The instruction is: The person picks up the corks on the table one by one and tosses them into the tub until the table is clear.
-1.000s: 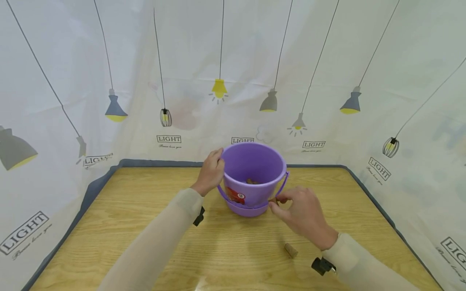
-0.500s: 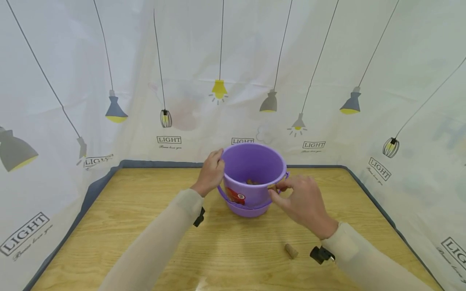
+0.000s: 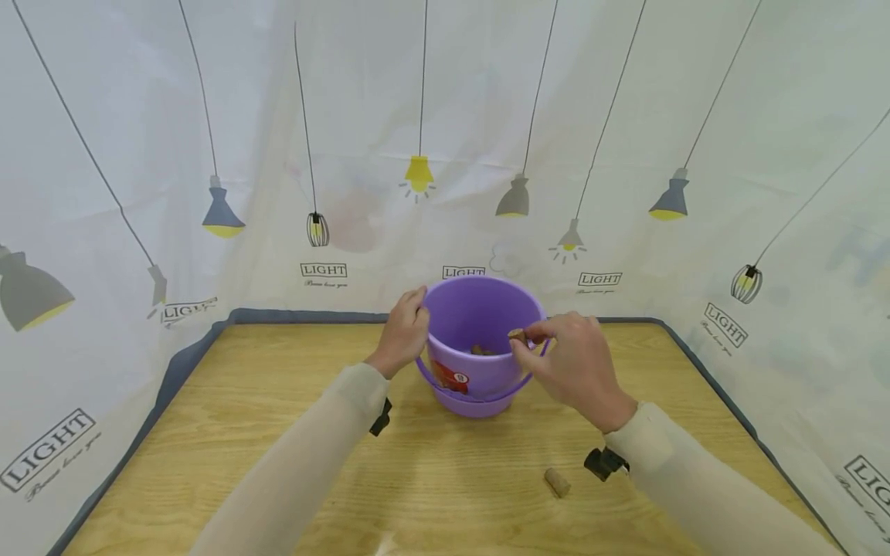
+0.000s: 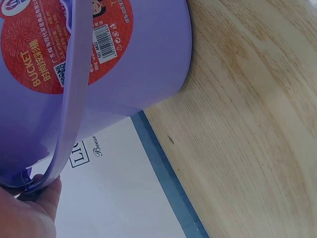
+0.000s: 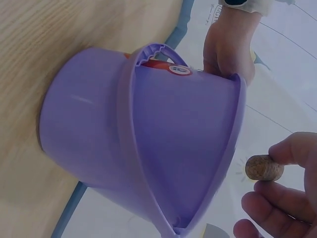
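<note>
A purple bucket (image 3: 480, 378) with a red label stands upright on the wooden table, its handle hanging down at the front. My left hand (image 3: 403, 328) grips the bucket's rim on the left side, near the handle joint, as the left wrist view also shows. Between thumb and fingers my right hand (image 3: 573, 367) pinches a cork (image 5: 264, 168), holding it at the right front of the rim, apart from the bucket in the right wrist view. Several brown corks (image 3: 478, 350) lie at the bottom of the bucket, partly hidden by its front wall.
Another cork (image 3: 557, 483) lies on the table (image 3: 431, 494) near the right forearm. Behind the table hangs a pale cloth (image 3: 389, 93) printed with lamps, and a blue-grey border (image 3: 306, 314) runs along the back edge.
My right hand has risen with its cork from beside the bucket's lower side to rim height. The left hand keeps its grip, and the bucket stays in place.
</note>
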A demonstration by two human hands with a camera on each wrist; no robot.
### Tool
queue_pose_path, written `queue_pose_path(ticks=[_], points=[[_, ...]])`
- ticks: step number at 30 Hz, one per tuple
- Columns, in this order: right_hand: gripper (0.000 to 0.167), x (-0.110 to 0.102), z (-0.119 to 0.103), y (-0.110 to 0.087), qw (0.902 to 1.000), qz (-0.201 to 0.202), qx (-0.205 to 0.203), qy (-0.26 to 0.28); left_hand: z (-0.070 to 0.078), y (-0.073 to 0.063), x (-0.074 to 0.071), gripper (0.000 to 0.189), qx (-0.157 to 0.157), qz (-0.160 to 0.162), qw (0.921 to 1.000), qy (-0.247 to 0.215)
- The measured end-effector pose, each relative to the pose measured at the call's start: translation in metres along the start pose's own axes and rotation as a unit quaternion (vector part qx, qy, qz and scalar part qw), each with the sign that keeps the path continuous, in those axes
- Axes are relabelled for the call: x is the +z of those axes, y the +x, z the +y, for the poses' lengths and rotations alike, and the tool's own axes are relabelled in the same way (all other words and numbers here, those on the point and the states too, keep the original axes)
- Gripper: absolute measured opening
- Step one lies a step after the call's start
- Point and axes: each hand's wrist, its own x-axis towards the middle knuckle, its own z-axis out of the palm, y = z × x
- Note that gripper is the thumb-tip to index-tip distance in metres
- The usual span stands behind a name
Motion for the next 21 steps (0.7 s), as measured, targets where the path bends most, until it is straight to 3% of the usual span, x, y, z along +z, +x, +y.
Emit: queue_pose_path(ticks=[10, 21], points=[[0.015, 0.004, 0.003, 0.018, 0.9998, 0.02, 0.0, 0.0, -0.001, 0.0, 0.001, 0.054, 0.003, 0.002, 1.0, -0.003], [0.016, 0.01, 0.007, 0.033, 0.9997, 0.006, 0.018, -0.013, 0.0, -0.001, 0.0, 0.054, 0.002, 0.001, 1.0, 0.003]])
